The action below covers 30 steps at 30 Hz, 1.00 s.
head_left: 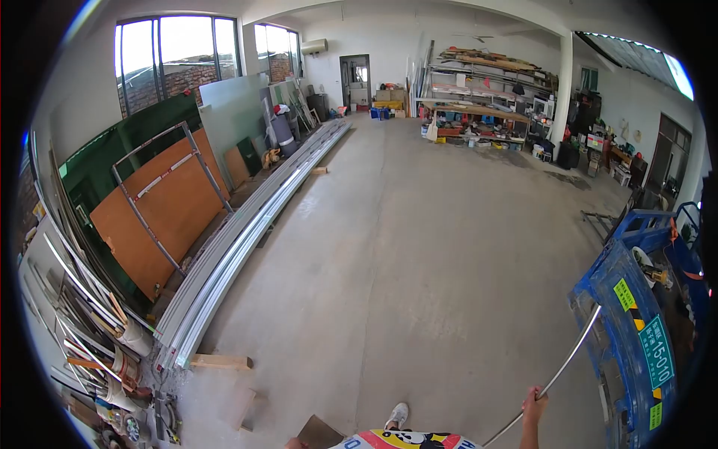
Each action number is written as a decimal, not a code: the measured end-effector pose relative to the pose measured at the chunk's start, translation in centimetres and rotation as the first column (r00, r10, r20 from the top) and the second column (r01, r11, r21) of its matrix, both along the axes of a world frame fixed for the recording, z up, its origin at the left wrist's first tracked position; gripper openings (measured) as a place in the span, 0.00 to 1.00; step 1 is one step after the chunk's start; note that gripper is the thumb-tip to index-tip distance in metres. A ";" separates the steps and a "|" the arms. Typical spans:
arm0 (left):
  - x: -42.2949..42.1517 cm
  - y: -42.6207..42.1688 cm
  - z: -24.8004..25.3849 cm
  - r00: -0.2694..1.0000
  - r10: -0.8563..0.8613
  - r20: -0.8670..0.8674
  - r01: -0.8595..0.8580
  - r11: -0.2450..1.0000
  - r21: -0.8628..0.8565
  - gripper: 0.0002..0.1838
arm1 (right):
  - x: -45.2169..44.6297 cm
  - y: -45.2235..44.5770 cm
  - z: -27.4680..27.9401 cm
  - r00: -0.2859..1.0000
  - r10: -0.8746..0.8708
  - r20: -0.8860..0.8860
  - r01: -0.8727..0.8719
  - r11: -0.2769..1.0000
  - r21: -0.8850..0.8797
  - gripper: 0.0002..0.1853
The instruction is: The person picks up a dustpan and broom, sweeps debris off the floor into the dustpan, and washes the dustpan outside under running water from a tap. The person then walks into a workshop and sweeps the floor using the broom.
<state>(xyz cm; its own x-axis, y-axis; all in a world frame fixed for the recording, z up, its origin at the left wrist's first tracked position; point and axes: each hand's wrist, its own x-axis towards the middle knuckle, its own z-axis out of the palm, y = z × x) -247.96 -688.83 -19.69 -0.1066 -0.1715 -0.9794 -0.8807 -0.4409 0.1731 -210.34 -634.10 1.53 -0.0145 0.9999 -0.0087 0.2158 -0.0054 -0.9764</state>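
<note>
My right hand point(534, 406) is raised at the lower right, its fingers wrapped round a long thin metal rod point(570, 358). The rod slants from the bottom edge up to the blue vehicle point(624, 307), where its upper end overlaps the side panel; whether it touches cannot be made out. At the bottom edge, left of my printed shirt point(407, 440), only a small part of my left hand point(296, 444) shows, its fingers hidden. Beside it is a flat brown piece point(320, 432); whether the hand holds it is unclear.
Long metal profiles point(254, 217) lie in a stack along the left, on wooden blocks point(222, 362). Buckets of rods point(134, 337) stand at the lower left. Sheets and an orange-brown board point(168, 217) lean on the left wall. Loaded shelves point(486, 90) stand at the back.
</note>
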 end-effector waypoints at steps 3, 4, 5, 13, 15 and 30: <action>-7.9 7.8 0.4 0.990 0.042 -0.134 -0.034 0.998 0.056 0.06 | -8.7 7.9 2.8 0.998 -0.050 -0.045 0.051 0.999 0.017 0.08; -9.7 9.5 0.3 0.985 0.052 -0.164 -0.042 0.997 0.067 0.06 | -11.3 10.3 3.2 0.998 -0.048 -0.036 0.049 0.998 0.036 0.09; -10.7 11.2 -0.2 0.982 0.065 -0.180 -0.051 0.995 0.082 0.06 | -13.8 12.7 4.0 1.000 0.017 0.001 -0.017 0.999 0.044 0.09; -21.4 26.9 -2.5 0.967 -0.019 -0.252 -0.021 0.988 -0.155 0.14 | -29.9 27.8 11.0 0.978 0.207 0.025 -0.206 0.943 0.261 0.08; -25.6 31.2 -3.8 0.970 -0.042 -0.238 0.012 0.992 -0.124 0.14 | -32.1 31.6 12.0 0.979 0.200 -0.036 -0.181 0.940 0.288 0.08; -58.6 72.6 -6.2 0.843 -0.443 -0.304 0.479 0.877 0.050 0.22 | -40.5 56.8 7.9 0.684 -0.663 -0.303 0.708 0.704 0.059 0.08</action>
